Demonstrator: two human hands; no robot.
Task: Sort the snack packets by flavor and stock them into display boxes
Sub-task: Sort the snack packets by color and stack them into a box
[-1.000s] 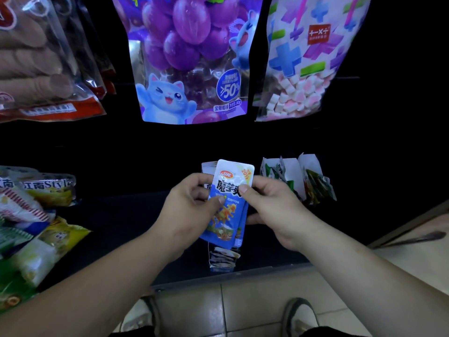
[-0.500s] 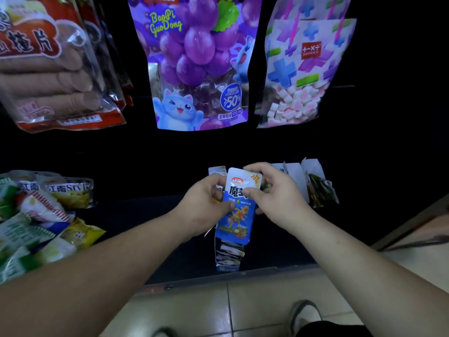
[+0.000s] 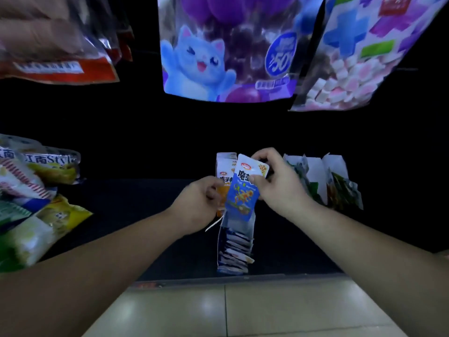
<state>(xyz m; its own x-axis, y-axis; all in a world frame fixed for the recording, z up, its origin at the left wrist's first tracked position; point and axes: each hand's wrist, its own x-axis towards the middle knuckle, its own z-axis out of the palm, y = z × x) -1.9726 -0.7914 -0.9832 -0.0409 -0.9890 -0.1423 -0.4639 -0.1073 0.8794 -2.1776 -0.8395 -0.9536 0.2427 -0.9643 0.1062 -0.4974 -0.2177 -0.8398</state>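
Note:
A blue snack packet [image 3: 243,190] stands upright between my hands, over a narrow display box [image 3: 234,249] that holds several blue packets in a row. My right hand [image 3: 279,186] pinches the packet's top with thumb and fingers. My left hand [image 3: 196,205] is curled at the packet's left edge and holds an orange and white packet [image 3: 224,176] behind the blue one. The box sits on the dark shelf [image 3: 136,210] near its front edge.
Green packets in white display boxes [image 3: 323,181] stand right of my right hand. A heap of yellow and green snack bags [image 3: 31,203] lies at the left. Large hanging bags, a purple grape one [image 3: 228,47] and a marshmallow one [image 3: 359,52], hang above. Tiled floor [image 3: 243,312] lies below.
The blue packet and both hands moved further from me and slightly down towards the box. The left hand slid off the blue packet's face; an orange packet now shows behind. The camera tilted.

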